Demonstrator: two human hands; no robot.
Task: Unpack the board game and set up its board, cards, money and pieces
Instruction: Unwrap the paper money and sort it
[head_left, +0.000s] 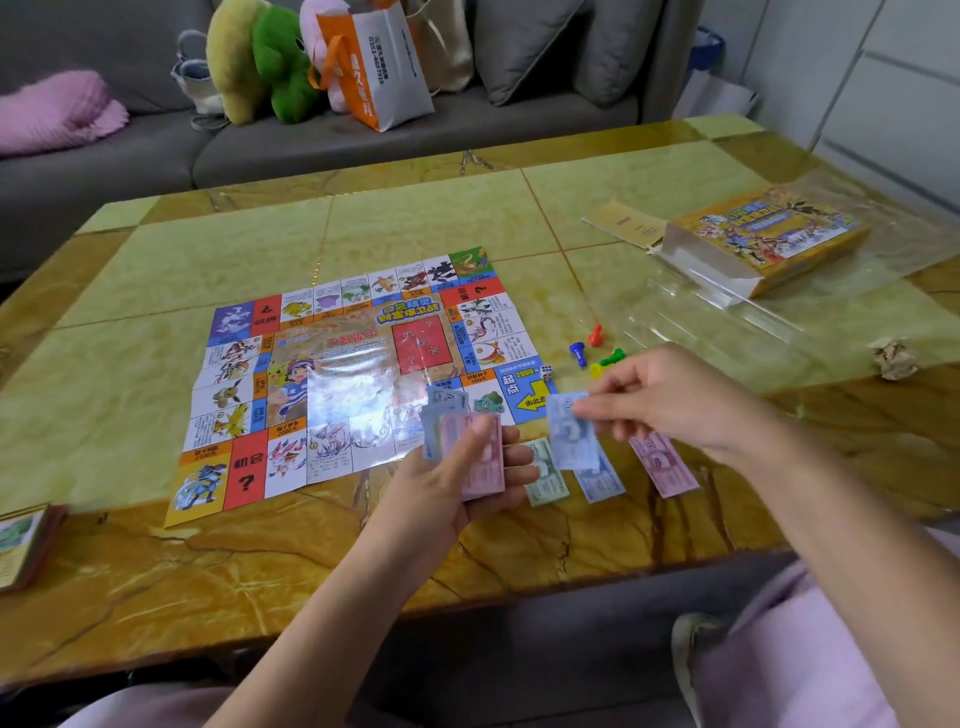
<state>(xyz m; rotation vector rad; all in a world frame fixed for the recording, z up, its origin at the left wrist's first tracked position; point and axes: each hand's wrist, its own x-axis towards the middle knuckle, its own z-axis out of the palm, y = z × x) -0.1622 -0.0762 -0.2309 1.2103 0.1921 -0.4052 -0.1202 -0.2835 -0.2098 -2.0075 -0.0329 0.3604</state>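
1. The glossy paper game board (358, 384) lies flat on the yellow-green marble table (208, 571), with bare tabletop to its left and beyond it.
2. A green paper note (548, 480), a blue paper note (605, 486) and a pink paper note (667, 470) lie beside its near right corner.
3. The left hand (441, 499) grips a note stack (491, 473), pink on top; the right hand (670, 395) pinches a loose blue note (571, 441).
4. The board's corner reads "2000".

Plenty of bare desk (156, 270) can be found beyond and left of the board (343, 374); right of it, passage is crowded by pawns (577, 352), banknote piles (602, 483) and plastic wrap (701, 306).
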